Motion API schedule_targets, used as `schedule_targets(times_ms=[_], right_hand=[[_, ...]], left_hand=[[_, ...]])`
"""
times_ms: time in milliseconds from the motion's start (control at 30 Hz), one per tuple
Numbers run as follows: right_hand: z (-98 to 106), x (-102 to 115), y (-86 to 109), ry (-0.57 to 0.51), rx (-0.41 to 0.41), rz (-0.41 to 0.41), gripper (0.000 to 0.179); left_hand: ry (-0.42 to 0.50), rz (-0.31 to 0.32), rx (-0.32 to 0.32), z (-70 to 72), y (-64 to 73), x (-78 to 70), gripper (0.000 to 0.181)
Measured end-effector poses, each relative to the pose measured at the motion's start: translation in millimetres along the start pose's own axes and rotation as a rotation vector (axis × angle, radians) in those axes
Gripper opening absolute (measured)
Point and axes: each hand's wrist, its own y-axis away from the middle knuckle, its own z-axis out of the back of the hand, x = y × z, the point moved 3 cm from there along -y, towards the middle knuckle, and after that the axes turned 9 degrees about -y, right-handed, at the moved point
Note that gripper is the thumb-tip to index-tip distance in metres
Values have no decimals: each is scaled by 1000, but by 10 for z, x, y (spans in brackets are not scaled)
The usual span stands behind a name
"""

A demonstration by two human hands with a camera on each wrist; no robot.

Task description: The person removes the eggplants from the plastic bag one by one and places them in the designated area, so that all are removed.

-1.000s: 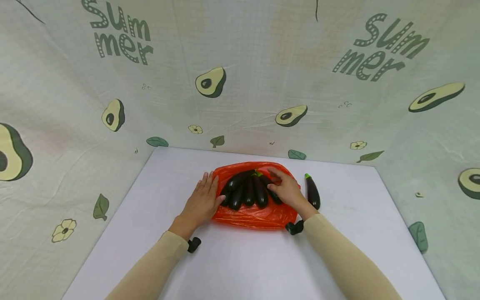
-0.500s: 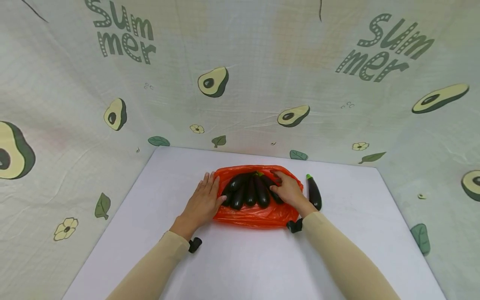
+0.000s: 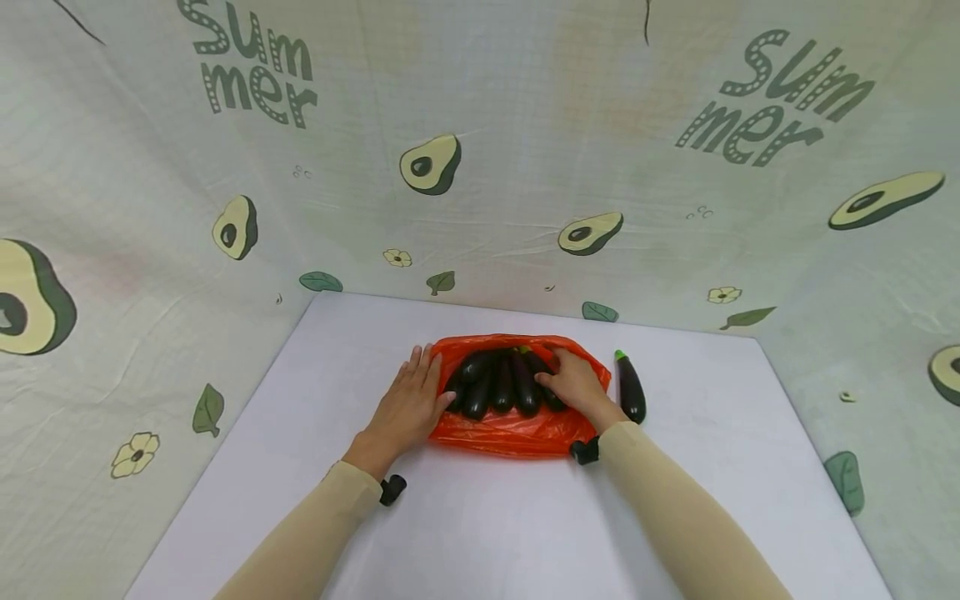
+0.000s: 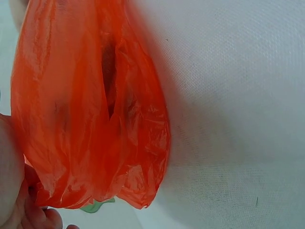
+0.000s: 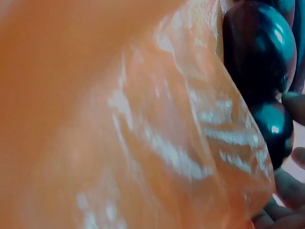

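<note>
Several dark glossy eggplants (image 3: 503, 385) lie fanned out in a red plastic bag (image 3: 510, 442) at the middle of the table. My left hand (image 3: 405, 408) rests along the bag's left side, its fingers straight and the thumb near the leftmost eggplant. In the left wrist view the red bag (image 4: 71, 109) stands beside that hand. At the other side, my right hand (image 3: 577, 383) reaches into the bag and holds the rightmost eggplant (image 3: 553, 398). The right wrist view shows its thumb touching a shiny eggplant (image 5: 274, 129), partly covered by the bag's edge.
A single eggplant (image 3: 631, 390) with a bright green stem lies on the white table (image 3: 480, 533) right of the bag. Cloth printed with avocados (image 3: 431, 165) hangs behind the table and at both sides.
The right hand's fingers have closed in further around the rightmost eggplant. The bag's back edge sits slightly lower in view. The left hand stays at the bag's left side.
</note>
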Motion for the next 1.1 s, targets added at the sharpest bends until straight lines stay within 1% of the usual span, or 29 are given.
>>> schedule_targets(times_ms=[133, 233, 633, 800, 900, 1100], right_hand=[[-2, -11, 15, 6, 38, -18, 70], [4, -5, 32, -4, 50, -20, 72], [55, 90, 159, -109, 65, -44, 74], [75, 86, 218, -160, 77, -60, 76], [78, 70, 243, -193, 88, -48, 76], [78, 39, 299, -215, 59, 2, 78]], left_hand=[[5, -5, -2, 3, 7, -4, 81], [6, -6, 0, 1, 10, -7, 81], [13, 10, 8, 41, 6, -19, 83], [20, 12, 13, 45, 4, -20, 83], [11, 9, 11, 36, -4, -18, 83], [-12, -3, 5, 16, -10, -9, 82]])
